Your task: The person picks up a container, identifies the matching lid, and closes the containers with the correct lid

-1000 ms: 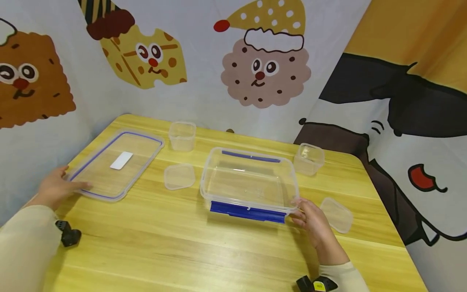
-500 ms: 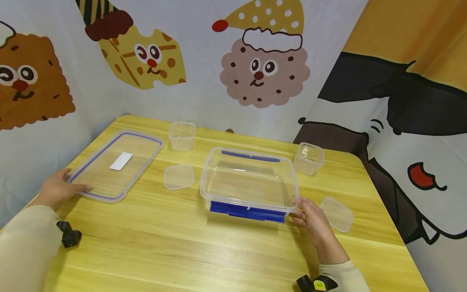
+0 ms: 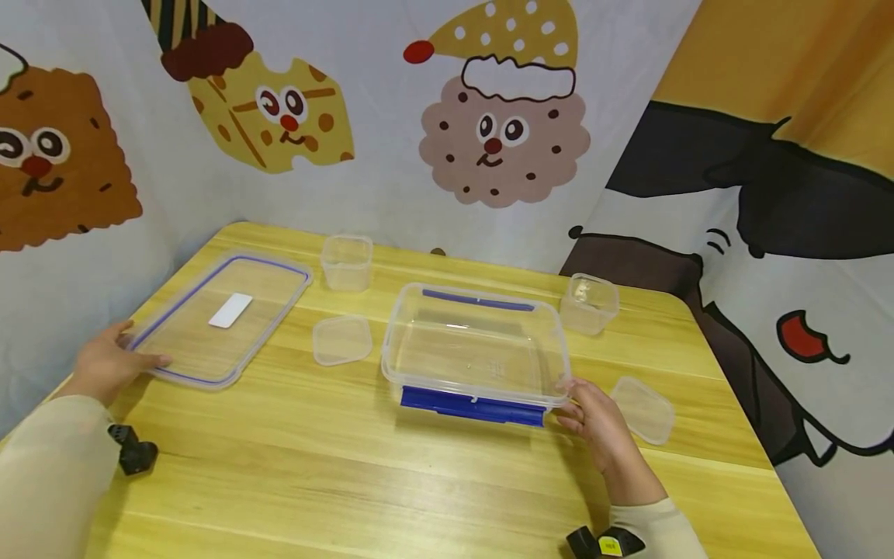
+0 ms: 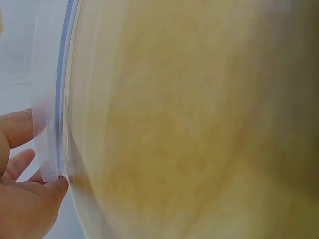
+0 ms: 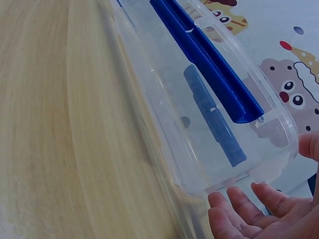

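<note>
On the table's left lies a large clear lid [image 3: 223, 322] with a blue seal and a white label. My left hand [image 3: 112, 361] grips its near-left corner, thumb on top; the left wrist view shows the lid's edge [image 4: 50, 99] between the fingers. A large clear plastic food box [image 3: 478, 349], lidless, stands at the centre with a blue clip [image 3: 471, 405] hanging along its front. The right hand [image 3: 604, 423] holds its near-right corner, thumb at the rim. Seen from the right wrist, several fingertips [image 5: 239, 199] lie against the box's end wall below the rim.
Two small clear tubs stand towards the back, one left [image 3: 347, 264] and one right [image 3: 590, 304] of the box. A small clear lid [image 3: 342, 339] lies left of the box, another small lid [image 3: 644, 410] beside the right hand. A printed curtain [image 3: 391, 178] hangs behind the table.
</note>
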Action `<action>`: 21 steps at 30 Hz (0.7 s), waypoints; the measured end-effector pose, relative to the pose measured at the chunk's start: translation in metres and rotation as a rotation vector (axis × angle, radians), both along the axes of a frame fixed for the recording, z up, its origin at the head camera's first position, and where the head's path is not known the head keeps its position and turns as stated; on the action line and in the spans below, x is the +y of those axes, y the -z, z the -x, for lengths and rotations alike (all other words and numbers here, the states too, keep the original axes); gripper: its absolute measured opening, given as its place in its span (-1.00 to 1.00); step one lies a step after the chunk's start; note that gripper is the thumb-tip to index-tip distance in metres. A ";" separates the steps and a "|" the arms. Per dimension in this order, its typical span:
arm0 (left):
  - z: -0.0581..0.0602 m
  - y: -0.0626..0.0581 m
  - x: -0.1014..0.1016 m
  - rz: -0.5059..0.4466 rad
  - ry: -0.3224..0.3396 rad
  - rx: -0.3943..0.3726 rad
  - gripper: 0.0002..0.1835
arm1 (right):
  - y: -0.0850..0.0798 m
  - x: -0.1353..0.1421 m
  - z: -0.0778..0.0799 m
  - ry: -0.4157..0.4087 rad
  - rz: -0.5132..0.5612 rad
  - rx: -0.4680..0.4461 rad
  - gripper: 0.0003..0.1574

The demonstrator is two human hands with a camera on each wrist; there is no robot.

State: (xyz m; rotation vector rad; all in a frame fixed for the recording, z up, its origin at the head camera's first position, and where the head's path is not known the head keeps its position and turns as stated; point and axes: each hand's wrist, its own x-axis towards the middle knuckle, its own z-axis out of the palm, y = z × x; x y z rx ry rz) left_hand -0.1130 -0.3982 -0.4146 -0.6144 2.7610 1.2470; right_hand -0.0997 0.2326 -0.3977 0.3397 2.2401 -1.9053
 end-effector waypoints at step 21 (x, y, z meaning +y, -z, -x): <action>0.002 -0.010 0.003 -0.037 -0.133 0.072 -0.13 | -0.007 -0.005 -0.001 0.006 -0.015 -0.043 -0.37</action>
